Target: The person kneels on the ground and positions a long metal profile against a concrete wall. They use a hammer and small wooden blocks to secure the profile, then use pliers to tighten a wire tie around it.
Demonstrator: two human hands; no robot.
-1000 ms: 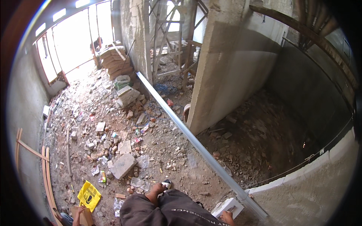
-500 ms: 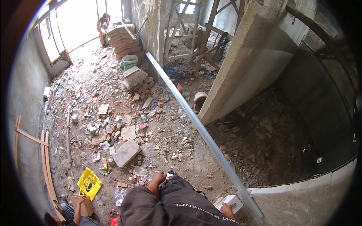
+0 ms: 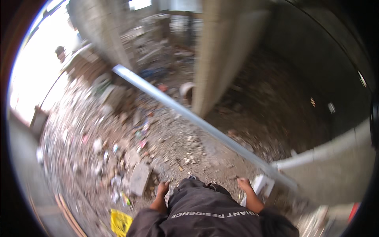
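My left hand [image 3: 163, 187] is closed, held low in front of me at the left of my dark shirt. What it may hold is hidden. My right hand [image 3: 244, 184] is also closed, above the bare ground, and a thin dark sliver seems to poke out from its fingers, too blurred to name. Close beside that hand stands a pale block [image 3: 263, 186]. A long silvery metal profile [image 3: 189, 115] slants from the far left down to the near right, past the block; neither hand touches it.
Rubble and litter cover the floor, with a grey concrete slab [image 3: 140, 179] left of my left hand. A yellow bag [image 3: 120, 222] lies near left. An upright concrete wall edge [image 3: 205, 79] rises beyond the profile. Stacked sacks [image 3: 85, 63] stand far left.
My view has swung to the right and blurred. My right hand has come off the pale block and lifted forward. My left hand has moved off my lap to the left.
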